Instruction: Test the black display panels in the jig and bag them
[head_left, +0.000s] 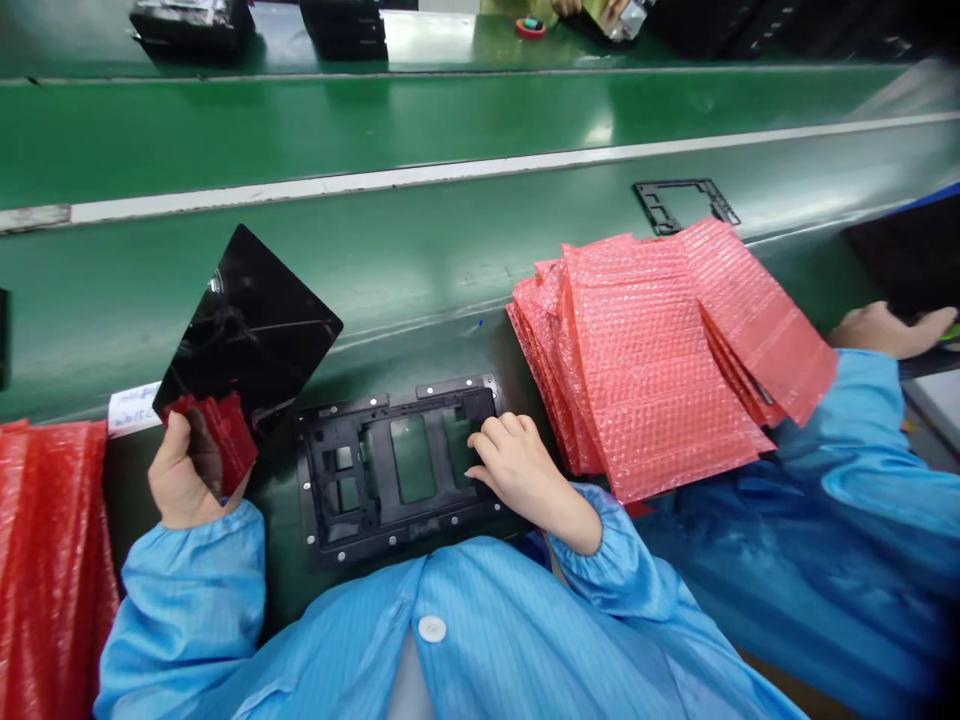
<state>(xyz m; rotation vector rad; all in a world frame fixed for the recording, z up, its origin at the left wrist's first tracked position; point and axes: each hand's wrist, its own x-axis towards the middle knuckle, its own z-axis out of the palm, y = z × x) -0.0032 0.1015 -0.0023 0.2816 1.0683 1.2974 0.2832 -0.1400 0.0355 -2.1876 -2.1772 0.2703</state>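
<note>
My left hand is closed on the lower corner of a glossy black glass panel, held tilted above the bench. Its shiny face mirrors red wrap and fingers. Right of it, a black plastic frame with several rectangular openings lies in a dark base plate dotted with small silver spots along its border. My right hand is at the frame's right end, fingers curled over the edge and thumb bent in beneath them, gripping there.
Red bubble-wrap bags are piled at right; more red bags lie at left by a white label. Another black frame rests farther back. At right is a co-worker's hand. A white strip crosses the green bench.
</note>
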